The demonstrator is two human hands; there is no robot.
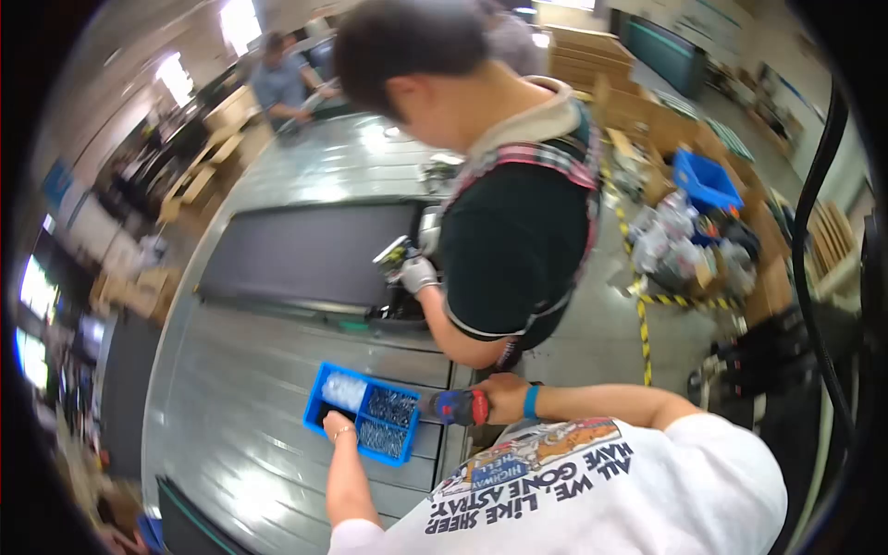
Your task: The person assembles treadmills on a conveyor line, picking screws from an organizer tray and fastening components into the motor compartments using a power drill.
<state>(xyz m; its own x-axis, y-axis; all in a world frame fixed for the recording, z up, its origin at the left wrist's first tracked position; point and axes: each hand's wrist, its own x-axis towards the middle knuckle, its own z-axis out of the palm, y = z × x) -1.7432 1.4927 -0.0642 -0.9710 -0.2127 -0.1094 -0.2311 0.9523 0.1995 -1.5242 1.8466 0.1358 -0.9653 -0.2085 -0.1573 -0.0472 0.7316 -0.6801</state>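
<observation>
My left hand (338, 425) dips into a compartment of a blue divided tray (410, 446) on the metal table. Its fingers look drawn together, and whatever they hold is hidden. Small metal fasteners (383, 437) fill the two compartments nearer my right side; another holds whitish small parts (343, 389). My right hand (505, 399) is wrapped round the grip of a blue and red power drill (460, 407). The drill's front end points left, toward the tray's edge.
A co-worker (518, 203) with a gloved hand (419, 275) holds a tool over a large dark panel (305, 254) on the table (222, 370). Another person (282, 83) stands at the far end. Bags (671, 240) and a blue bin (706, 180) lie right.
</observation>
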